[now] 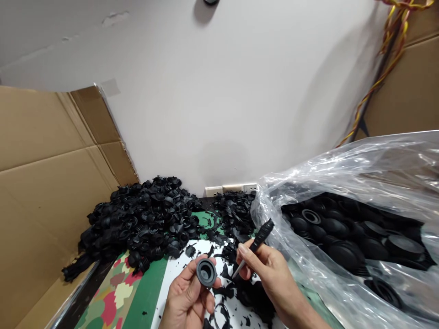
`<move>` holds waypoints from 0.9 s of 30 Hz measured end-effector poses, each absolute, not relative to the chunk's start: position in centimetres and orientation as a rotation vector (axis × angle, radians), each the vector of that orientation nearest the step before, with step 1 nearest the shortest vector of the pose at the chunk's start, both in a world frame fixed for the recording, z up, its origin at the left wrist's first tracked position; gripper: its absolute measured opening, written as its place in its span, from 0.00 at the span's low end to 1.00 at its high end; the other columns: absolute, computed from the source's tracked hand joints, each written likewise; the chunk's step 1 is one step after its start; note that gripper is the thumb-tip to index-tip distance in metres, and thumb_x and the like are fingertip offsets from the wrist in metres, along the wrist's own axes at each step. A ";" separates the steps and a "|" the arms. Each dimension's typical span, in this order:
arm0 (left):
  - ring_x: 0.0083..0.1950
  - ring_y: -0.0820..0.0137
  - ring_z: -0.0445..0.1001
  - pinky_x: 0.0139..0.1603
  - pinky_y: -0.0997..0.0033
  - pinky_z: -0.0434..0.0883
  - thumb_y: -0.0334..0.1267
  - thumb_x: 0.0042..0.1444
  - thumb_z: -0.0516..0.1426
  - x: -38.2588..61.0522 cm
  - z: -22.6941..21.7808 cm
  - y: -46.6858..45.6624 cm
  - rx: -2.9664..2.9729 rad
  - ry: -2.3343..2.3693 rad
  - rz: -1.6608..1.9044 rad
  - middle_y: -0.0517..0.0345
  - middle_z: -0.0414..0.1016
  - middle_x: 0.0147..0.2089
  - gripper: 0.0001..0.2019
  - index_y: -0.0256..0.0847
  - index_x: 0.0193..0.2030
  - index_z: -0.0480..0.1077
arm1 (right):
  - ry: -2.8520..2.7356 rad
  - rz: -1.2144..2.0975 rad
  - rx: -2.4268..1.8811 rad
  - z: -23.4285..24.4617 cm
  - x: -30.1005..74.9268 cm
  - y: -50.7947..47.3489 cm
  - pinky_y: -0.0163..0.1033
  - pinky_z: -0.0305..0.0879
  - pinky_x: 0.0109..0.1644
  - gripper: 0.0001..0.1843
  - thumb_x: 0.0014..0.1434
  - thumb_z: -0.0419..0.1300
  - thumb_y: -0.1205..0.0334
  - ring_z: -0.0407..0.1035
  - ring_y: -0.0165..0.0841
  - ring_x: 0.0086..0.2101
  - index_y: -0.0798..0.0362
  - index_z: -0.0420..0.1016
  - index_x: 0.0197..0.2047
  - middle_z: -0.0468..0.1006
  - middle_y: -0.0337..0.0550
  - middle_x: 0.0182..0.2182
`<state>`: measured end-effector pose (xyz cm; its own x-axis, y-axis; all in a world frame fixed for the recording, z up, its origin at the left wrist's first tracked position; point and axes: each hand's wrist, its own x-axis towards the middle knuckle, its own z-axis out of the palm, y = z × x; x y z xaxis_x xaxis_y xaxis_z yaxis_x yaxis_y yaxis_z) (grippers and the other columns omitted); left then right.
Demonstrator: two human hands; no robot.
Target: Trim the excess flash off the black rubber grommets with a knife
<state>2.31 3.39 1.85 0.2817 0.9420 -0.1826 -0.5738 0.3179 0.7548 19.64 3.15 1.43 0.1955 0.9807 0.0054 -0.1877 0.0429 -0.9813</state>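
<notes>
My left hand [187,299] is closed around a small round black rubber part [206,272], its open cup facing up. My right hand [267,272] grips a slim tool with a black ribbed handle [261,235] and a thin metal tip that points down towards the part, just to its right. Both hands hover over a white sheet [178,278] strewn with black rubber trimmings [240,292].
A heap of black rubber parts [144,219] lies at the back left beside cardboard walls [44,183]. A clear plastic bag [343,183] with more black parts [343,237] fills the right. A green patterned mat [137,297], a white wall and sockets [233,188] lie behind.
</notes>
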 end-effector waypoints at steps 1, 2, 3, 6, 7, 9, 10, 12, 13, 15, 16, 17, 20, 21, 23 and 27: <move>0.32 0.64 0.78 0.19 0.80 0.69 0.29 0.41 0.67 2.3 1.8 3.4 0.635 0.689 1.119 0.42 0.80 0.43 0.15 0.35 0.39 0.78 | -0.938 1.133 -1.136 1.4 19.6 3.1 0.35 0.57 0.26 0.24 0.47 0.60 0.40 0.62 0.30 0.20 0.55 0.68 0.23 0.68 0.37 0.17; 0.32 0.65 0.78 0.18 0.80 0.69 0.29 0.40 0.67 2.3 1.7 3.5 0.638 0.679 1.126 0.42 0.80 0.42 0.14 0.35 0.38 0.78 | -0.938 1.134 -1.134 1.4 19.6 3.1 0.35 0.56 0.26 0.24 0.48 0.60 0.41 0.62 0.31 0.20 0.55 0.68 0.22 0.68 0.37 0.16; 0.31 0.65 0.78 0.18 0.80 0.69 0.29 0.40 0.67 2.4 1.7 3.5 0.640 0.673 1.132 0.42 0.80 0.41 0.14 0.34 0.38 0.78 | -0.938 1.135 -1.133 1.5 19.5 3.1 0.35 0.56 0.26 0.24 0.48 0.60 0.41 0.62 0.31 0.20 0.55 0.68 0.22 0.68 0.37 0.16; 0.31 0.65 0.78 0.18 0.80 0.69 0.29 0.40 0.67 2.5 1.7 3.5 0.643 0.669 1.140 0.42 0.80 0.41 0.14 0.34 0.38 0.78 | -0.940 1.134 -1.124 1.5 19.4 3.0 0.35 0.56 0.26 0.23 0.48 0.60 0.41 0.61 0.30 0.20 0.55 0.67 0.21 0.67 0.36 0.15; 0.31 0.65 0.78 0.18 0.81 0.69 0.29 0.41 0.67 2.5 1.7 3.5 0.645 0.668 1.142 0.42 0.80 0.41 0.14 0.34 0.38 0.78 | -0.939 1.133 -1.120 1.5 19.4 3.0 0.35 0.55 0.26 0.23 0.49 0.60 0.41 0.61 0.30 0.20 0.55 0.67 0.21 0.67 0.36 0.15; 0.31 0.66 0.78 0.18 0.81 0.69 0.29 0.41 0.67 2.5 1.8 3.5 0.646 0.665 1.142 0.42 0.80 0.41 0.13 0.35 0.38 0.78 | -0.934 1.129 -1.114 1.5 19.4 2.9 0.35 0.55 0.26 0.23 0.49 0.60 0.42 0.61 0.30 0.20 0.55 0.67 0.21 0.67 0.36 0.15; 0.31 0.65 0.78 0.17 0.81 0.69 0.30 0.41 0.67 2.5 1.8 3.5 0.644 0.666 1.140 0.42 0.80 0.41 0.13 0.35 0.38 0.78 | -0.933 1.127 -1.111 1.6 19.4 2.9 0.35 0.55 0.26 0.23 0.49 0.60 0.42 0.61 0.30 0.20 0.55 0.67 0.21 0.67 0.36 0.15; 0.31 0.65 0.78 0.17 0.81 0.69 0.30 0.40 0.68 2.5 1.7 3.5 0.637 0.677 1.136 0.43 0.80 0.40 0.14 0.35 0.37 0.79 | -0.935 1.125 -1.105 1.5 19.4 2.9 0.35 0.55 0.26 0.23 0.50 0.60 0.43 0.61 0.30 0.20 0.55 0.67 0.21 0.67 0.36 0.15; 0.31 0.65 0.78 0.17 0.81 0.69 0.30 0.39 0.68 2.5 1.7 3.5 0.635 0.684 1.135 0.43 0.81 0.40 0.14 0.35 0.37 0.79 | -0.936 1.124 -1.104 1.5 19.3 2.9 0.35 0.55 0.26 0.22 0.50 0.60 0.43 0.61 0.30 0.20 0.55 0.68 0.22 0.67 0.36 0.15; 0.31 0.65 0.78 0.17 0.81 0.68 0.31 0.38 0.68 2.5 1.6 3.5 0.632 0.698 1.135 0.44 0.81 0.39 0.14 0.36 0.36 0.79 | -0.931 1.117 -1.106 1.4 19.3 2.9 0.35 0.55 0.26 0.22 0.50 0.60 0.43 0.61 0.30 0.20 0.55 0.68 0.22 0.67 0.37 0.15; 0.31 0.65 0.78 0.16 0.81 0.68 0.31 0.38 0.69 2.4 1.6 3.5 0.632 0.703 1.136 0.44 0.81 0.39 0.14 0.36 0.36 0.79 | -0.923 1.112 -1.109 1.3 19.2 3.0 0.35 0.55 0.26 0.22 0.50 0.60 0.43 0.61 0.30 0.19 0.55 0.68 0.22 0.67 0.36 0.15; 0.31 0.65 0.78 0.17 0.81 0.68 0.31 0.38 0.69 2.4 1.6 3.6 0.631 0.709 1.136 0.44 0.81 0.39 0.14 0.36 0.36 0.79 | -0.915 1.110 -1.110 1.3 19.2 3.0 0.35 0.55 0.26 0.22 0.49 0.60 0.43 0.61 0.30 0.19 0.55 0.68 0.22 0.67 0.36 0.14; 0.31 0.65 0.78 0.17 0.81 0.68 0.31 0.38 0.69 2.4 1.6 3.6 0.633 0.713 1.131 0.44 0.81 0.39 0.14 0.35 0.36 0.79 | -0.915 1.114 -1.106 1.2 19.2 3.0 0.34 0.54 0.25 0.23 0.48 0.61 0.42 0.60 0.29 0.18 0.55 0.68 0.21 0.67 0.36 0.13; 0.31 0.65 0.78 0.17 0.81 0.68 0.31 0.39 0.68 2.4 1.6 3.6 0.636 0.710 1.130 0.43 0.81 0.40 0.14 0.35 0.36 0.79 | -0.920 1.119 -1.102 1.2 19.2 3.0 0.34 0.55 0.25 0.23 0.48 0.61 0.42 0.60 0.29 0.19 0.55 0.68 0.21 0.67 0.36 0.14; 0.31 0.65 0.78 0.16 0.81 0.68 0.31 0.40 0.68 2.4 1.6 3.6 0.639 0.702 1.130 0.43 0.81 0.40 0.13 0.35 0.36 0.79 | -0.928 1.126 -1.091 1.3 19.2 2.9 0.34 0.55 0.26 0.23 0.48 0.61 0.43 0.61 0.29 0.19 0.56 0.69 0.21 0.68 0.37 0.14; 0.32 0.64 0.78 0.16 0.81 0.68 0.30 0.41 0.67 2.3 1.7 3.6 0.642 0.679 1.117 0.41 0.80 0.41 0.13 0.35 0.37 0.79 | -0.903 1.123 -1.087 1.5 19.1 2.9 0.34 0.55 0.25 0.23 0.47 0.62 0.43 0.61 0.29 0.19 0.56 0.69 0.20 0.68 0.36 0.14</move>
